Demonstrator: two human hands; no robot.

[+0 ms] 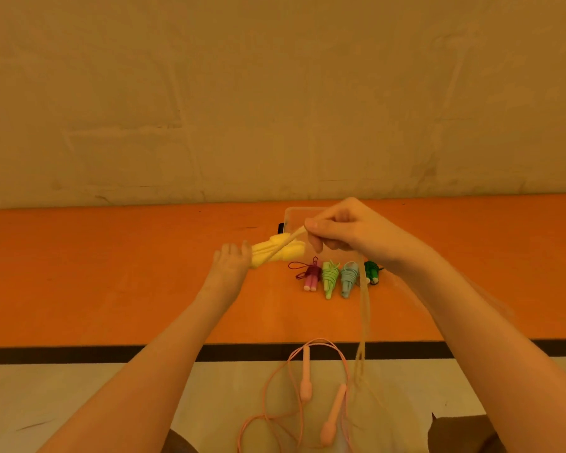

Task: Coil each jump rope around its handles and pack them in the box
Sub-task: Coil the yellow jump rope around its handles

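In the middle of the frame, the yellow handles [276, 253] are being held together by the left hand [232, 261], with its fingers curled round their lower left end. Just to the right, the yellow rope [362, 308] is being pinched between the thumb and fingers of the right hand [343, 232]. A short bit of rope is being pulled tight from the handles up to that pinch. The rest is hanging down from the hand toward the bottom of the frame, blurred.

Four ropes are already lying wound up in a row on the orange mat [111, 282], just below the right hand: a dark red and pink bundle [310, 276], a light green bundle [330, 278], a pale blue bundle [348, 277] and a dark green bundle [371, 271]. The clear box [294, 214] is being partly hidden behind the right hand. At the bottom middle, a pink rope [307, 387] is lying loose and unwound.

The rope is probably soft, light and bendy, so it should be wrapped easily but may spring loose if let go. The handles look stiffer and are the best place to be gripped. The loose part is likely best pinched close to the handles, so each turn is kept snug.
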